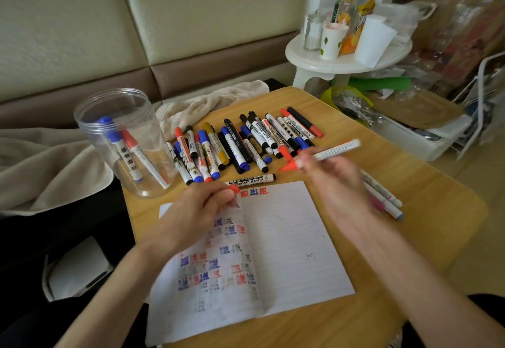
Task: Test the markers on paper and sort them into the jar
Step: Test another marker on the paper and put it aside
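Note:
My right hand (332, 177) grips a white marker with a red tip (328, 152), held above the top edge of the open notebook (287, 238). My left hand (202, 205) pinches a red cap (233, 189) over the notebook's left page, which is full of red and blue test marks. A clear plastic jar (123, 140) stands at the table's left corner with three markers inside. A pile of several markers (240, 142) lies behind the notebook. One black whiteboard marker (251, 179) lies alone along the notebook's top edge.
A few pastel pens (382, 197) lie on the wooden table (410, 183) right of my right hand. A beige blanket (41, 167) lies to the left. A white stool (347, 55) with cups and bottles stands behind the table; clutter fills the right side.

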Tool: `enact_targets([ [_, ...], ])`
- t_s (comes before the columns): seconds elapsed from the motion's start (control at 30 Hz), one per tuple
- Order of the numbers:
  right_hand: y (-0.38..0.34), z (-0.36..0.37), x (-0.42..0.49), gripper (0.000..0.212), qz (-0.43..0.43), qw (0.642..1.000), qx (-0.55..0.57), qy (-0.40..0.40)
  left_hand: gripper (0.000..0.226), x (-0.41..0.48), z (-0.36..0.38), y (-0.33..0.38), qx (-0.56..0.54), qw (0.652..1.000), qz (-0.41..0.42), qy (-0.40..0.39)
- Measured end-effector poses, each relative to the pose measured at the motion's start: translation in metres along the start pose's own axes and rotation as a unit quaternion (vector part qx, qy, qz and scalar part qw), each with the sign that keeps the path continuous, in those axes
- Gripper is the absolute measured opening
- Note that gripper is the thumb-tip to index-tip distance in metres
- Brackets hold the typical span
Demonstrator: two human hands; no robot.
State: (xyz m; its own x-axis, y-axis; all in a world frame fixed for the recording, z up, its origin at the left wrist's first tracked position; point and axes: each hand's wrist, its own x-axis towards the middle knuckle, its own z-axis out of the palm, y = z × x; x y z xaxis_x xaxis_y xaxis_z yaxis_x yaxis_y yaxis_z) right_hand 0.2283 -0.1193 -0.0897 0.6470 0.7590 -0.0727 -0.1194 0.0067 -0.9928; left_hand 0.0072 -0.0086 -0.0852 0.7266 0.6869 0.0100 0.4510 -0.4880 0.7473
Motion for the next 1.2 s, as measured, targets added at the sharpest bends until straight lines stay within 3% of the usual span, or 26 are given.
enact_targets([
  [0.03, -0.004, -0.008, 0.005, 0.018, -0.01, 1.0, 0.01, 0.021, 0.017, -0.002, -0.004, -0.003, -0.014, 1.0, -0.008, 0.003],
  [0.17, 0.008, -0.001, -0.003, 0.016, -0.011, 0.998, -0.052, -0.037, 0.025, -0.007, 0.009, 0.0, 0.057, 0.997, 0.044, 0.004],
  [0.27, 0.017, 0.01, -0.003, 0.016, -0.033, 0.997, -0.065, -0.013, 0.028, -0.008, 0.022, 0.0, 0.129, 0.983, 0.127, 0.024],
  [0.37, 0.017, 0.01, 0.003, 0.018, -0.046, 0.996, -0.069, 0.013, 0.034, -0.006, 0.027, 0.002, 0.179, 0.971, 0.158, 0.021],
  [0.57, 0.022, 0.013, 0.007, 0.009, -0.034, 0.998, -0.059, -0.015, 0.042, 0.0, 0.035, 0.003, 0.225, 0.965, 0.138, 0.001],
  [0.77, 0.026, 0.011, 0.011, 0.016, -0.032, 0.997, -0.066, -0.025, 0.037, -0.001, 0.038, -0.006, 0.251, 0.956, 0.154, 0.0],
  [1.2, 0.036, 0.012, 0.015, 0.003, -0.105, 0.988, -0.11, -0.038, 0.048, -0.005, 0.041, -0.011, 0.253, 0.958, 0.135, 0.007],
])
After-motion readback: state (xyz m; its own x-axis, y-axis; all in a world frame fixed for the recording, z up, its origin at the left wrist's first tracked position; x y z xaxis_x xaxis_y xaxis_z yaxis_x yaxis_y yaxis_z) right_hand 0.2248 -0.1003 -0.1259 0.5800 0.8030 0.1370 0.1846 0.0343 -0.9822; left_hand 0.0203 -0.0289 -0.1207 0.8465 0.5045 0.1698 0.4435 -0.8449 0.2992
